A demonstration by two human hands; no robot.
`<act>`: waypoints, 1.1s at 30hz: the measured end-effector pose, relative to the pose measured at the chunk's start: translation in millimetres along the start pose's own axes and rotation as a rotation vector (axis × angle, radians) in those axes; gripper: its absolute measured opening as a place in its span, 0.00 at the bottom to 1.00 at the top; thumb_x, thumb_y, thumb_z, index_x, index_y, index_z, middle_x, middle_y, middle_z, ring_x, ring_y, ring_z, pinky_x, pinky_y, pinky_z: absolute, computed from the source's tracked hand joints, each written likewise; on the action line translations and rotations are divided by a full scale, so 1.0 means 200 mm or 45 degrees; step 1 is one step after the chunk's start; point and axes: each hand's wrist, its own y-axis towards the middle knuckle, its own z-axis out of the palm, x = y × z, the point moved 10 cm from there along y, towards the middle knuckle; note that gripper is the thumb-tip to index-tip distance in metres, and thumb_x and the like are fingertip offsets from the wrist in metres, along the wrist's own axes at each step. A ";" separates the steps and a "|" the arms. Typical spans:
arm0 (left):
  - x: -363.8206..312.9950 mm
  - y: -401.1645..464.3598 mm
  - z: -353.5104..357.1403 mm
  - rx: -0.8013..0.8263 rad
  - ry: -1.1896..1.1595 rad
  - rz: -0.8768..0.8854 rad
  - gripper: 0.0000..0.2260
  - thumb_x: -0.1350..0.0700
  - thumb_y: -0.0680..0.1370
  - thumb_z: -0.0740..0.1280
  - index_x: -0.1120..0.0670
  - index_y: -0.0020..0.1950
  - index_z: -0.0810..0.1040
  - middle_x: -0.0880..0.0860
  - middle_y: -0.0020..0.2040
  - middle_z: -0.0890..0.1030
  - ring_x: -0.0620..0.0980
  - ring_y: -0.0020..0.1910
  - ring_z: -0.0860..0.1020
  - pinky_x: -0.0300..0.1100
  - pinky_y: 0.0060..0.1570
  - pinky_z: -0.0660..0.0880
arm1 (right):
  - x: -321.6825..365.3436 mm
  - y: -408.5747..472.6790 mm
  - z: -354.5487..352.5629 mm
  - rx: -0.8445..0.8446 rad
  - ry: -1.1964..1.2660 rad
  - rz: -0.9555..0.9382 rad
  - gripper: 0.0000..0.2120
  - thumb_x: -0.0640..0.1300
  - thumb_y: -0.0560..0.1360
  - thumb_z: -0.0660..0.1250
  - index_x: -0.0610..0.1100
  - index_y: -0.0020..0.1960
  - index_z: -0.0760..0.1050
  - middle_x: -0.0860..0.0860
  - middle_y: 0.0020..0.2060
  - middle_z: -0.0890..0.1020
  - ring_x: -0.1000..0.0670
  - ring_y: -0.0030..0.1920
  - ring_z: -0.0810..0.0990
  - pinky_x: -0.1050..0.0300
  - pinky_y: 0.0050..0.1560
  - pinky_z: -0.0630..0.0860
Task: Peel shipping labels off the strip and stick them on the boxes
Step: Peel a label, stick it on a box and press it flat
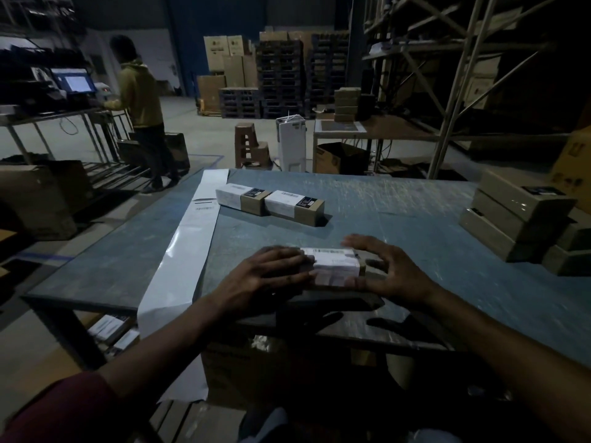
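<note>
The tabletop (399, 206) has a matt blue-grey face, scuffed and scratched with pale streaks toward twelve o'clock. Along its nine o'clock edge runs the strip (188, 251), smooth white paper with a glossy sheen where light catches it. The box (332, 266) under the hands is plain brown cardboard, wrapped in a white paper label (334, 262). At eleven o'clock two labelled boxes (270, 203) show the same matt cardboard, and the stacked boxes (518, 215) at three o'clock look faintly shiny.
</note>
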 end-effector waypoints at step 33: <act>0.68 -0.29 0.30 0.205 0.112 -1.369 0.17 0.37 0.74 0.63 0.49 0.36 0.76 0.46 0.38 0.76 0.48 0.40 0.77 0.43 0.42 0.72 | -0.40 1.12 0.02 -0.259 -0.412 0.339 0.32 0.45 0.66 0.84 0.47 0.68 0.80 0.46 0.68 0.80 0.45 0.66 0.78 0.52 0.66 0.76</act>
